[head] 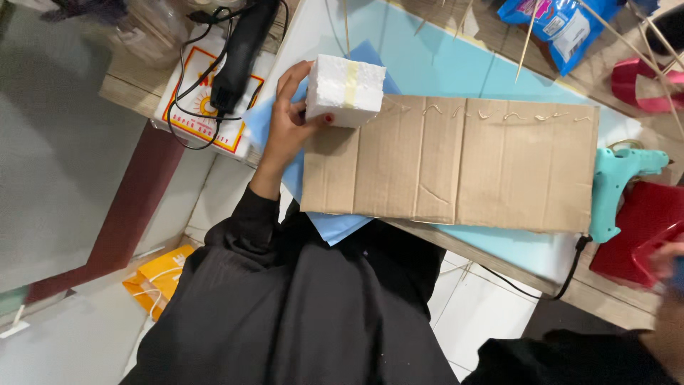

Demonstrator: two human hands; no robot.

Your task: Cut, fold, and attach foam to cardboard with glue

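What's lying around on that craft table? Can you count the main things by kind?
White foam blocks: 1, held by the left hand
Cardboard sheets: 1
Glue guns: 1, teal
Black corded tools: 1
Blue snack bags: 1
Total: 5

Left hand (pixel 288 117) curled, gripping; right hand (pixel 670 258) blurred.

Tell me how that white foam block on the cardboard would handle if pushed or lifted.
The white foam block is probably very light, since the left hand steadies it with fingertips alone. Its flat faces suggest it slides on the cardboard sheet instead of rolling. The grainy surface looks crumbly, so hard squeezing may dent it.
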